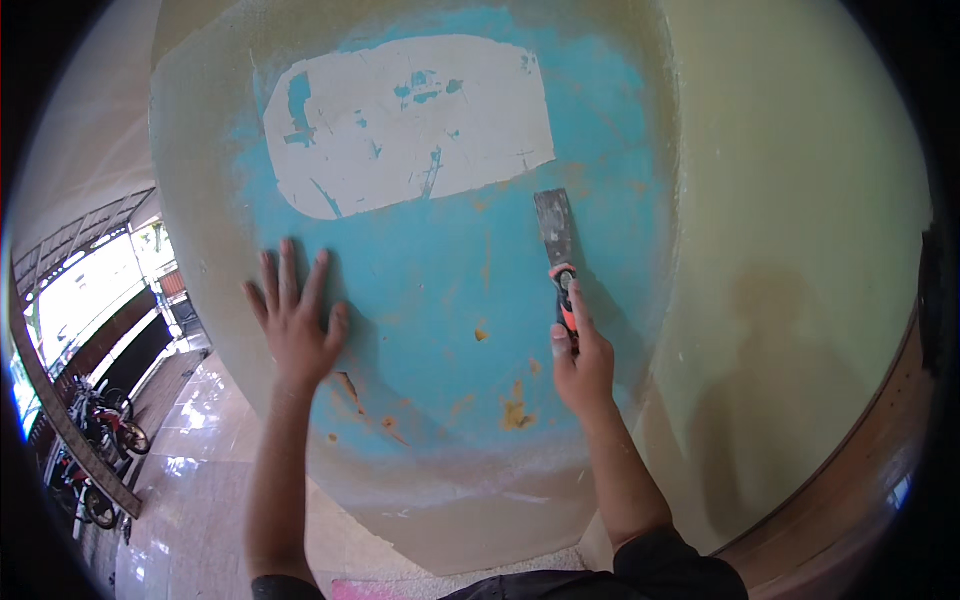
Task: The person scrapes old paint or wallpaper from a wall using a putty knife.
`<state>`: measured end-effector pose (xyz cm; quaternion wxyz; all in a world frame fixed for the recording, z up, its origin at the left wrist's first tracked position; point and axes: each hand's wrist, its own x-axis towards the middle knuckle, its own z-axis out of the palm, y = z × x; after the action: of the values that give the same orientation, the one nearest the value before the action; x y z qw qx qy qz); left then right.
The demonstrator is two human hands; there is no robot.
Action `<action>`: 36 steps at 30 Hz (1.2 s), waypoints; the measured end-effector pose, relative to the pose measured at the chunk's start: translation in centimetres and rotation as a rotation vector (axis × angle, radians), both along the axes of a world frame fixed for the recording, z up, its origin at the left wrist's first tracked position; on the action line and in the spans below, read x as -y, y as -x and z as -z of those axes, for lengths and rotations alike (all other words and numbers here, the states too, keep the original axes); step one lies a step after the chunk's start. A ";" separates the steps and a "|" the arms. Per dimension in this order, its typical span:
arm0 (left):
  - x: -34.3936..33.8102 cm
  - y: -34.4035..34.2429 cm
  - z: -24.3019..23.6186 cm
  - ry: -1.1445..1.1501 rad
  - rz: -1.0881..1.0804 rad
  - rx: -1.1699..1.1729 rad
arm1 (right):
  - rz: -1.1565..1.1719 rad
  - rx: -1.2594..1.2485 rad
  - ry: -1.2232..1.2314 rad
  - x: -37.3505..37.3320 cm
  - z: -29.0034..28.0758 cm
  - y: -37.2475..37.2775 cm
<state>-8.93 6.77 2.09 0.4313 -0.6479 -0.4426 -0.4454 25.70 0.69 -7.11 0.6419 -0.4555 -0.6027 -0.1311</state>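
Note:
My right hand (584, 362) is closed round the black and orange handle of a putty knife (556, 232). Its flat metal blade, smeared with pale residue, points up just below the lower right corner of a white patch (400, 130) with torn-looking turquoise gaps. Fingers spread, my left hand (298, 325) rests against the turquoise area of the wall (420, 290), below the patch's left end. Brown stains and chipped spots mark the turquoise lower down, one of them close to my left wrist. Whether the blade touches the surface I cannot tell.
Beige paint surrounds the turquoise area, and a pale greenish wall (800, 150) with a shadow on it stands to the right. Shiny floor tiles (200, 420) lie at left. Beyond a post, motorcycles (100, 420) are parked. Something pink (365, 590) lies at the bottom edge.

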 end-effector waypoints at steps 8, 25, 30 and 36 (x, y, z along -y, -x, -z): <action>-0.8 -1.6 -6.6 -0.138 -0.117 -0.051 | 0.129 0.027 0.029 0.2 -2.3 1.5; -0.7 -1.5 -6.0 -0.123 -0.125 -0.040 | 0.240 0.098 0.164 0.8 -9.4 1.7; -0.7 -2.2 -5.5 -0.110 -0.118 -0.039 | 0.319 0.189 0.051 0.5 -15.4 0.0; -0.5 -0.1 -2.3 -0.094 -0.130 -0.023 | 0.099 0.132 0.097 0.5 -7.1 2.6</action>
<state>-8.80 7.27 4.39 0.4942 -0.6018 -0.4573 -0.4295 23.13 0.23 0.02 0.5708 -0.5056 -0.6261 -0.1630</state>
